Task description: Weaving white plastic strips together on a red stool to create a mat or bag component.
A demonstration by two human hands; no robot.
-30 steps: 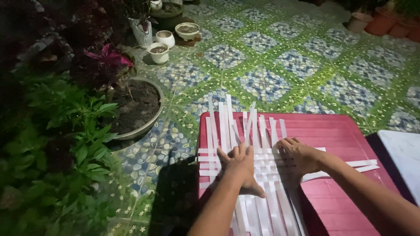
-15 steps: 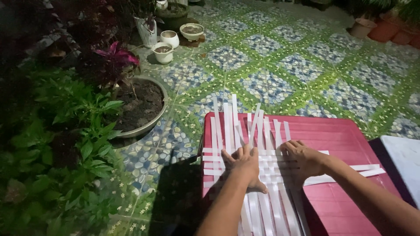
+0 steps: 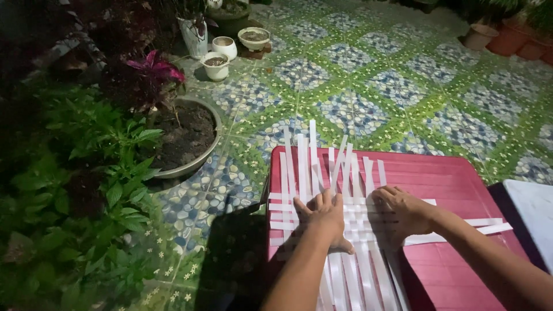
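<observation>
Two bare hands were laid flat, palms down, on a mat of interwoven white strips (image 3: 340, 230) spread over a red plastic table (image 3: 455, 190). Left hand (image 3: 324, 214) was pressed on the left part of the weave with its fingers spread and extended; nothing was gripped, and the strips were merely held down beneath the palm. Right hand (image 3: 403, 210) was set just beside it on the right part of the weave, with the fingers bent slightly and their tips resting on the crossing strips; whether a strip was pinched beneath those fingertips could not be told. Lengthwise strips were seen running from the near edge of the table past both hands and fanning out, loose and unwoven, towards the far edge, while crosswise strips projected beyond the hands to the left and well out to the right. A white surface (image 3: 533, 207) was visible just beside the table at the right margin. Patterned green and blue floor tiles (image 3: 368, 86) were seen beyond the table. A large round planter with dark soil (image 3: 187, 138) was placed on the floor to the left of the table, beside leafy green plants (image 3: 86, 190), and small white pots (image 3: 219, 57) were grouped farther off.
</observation>
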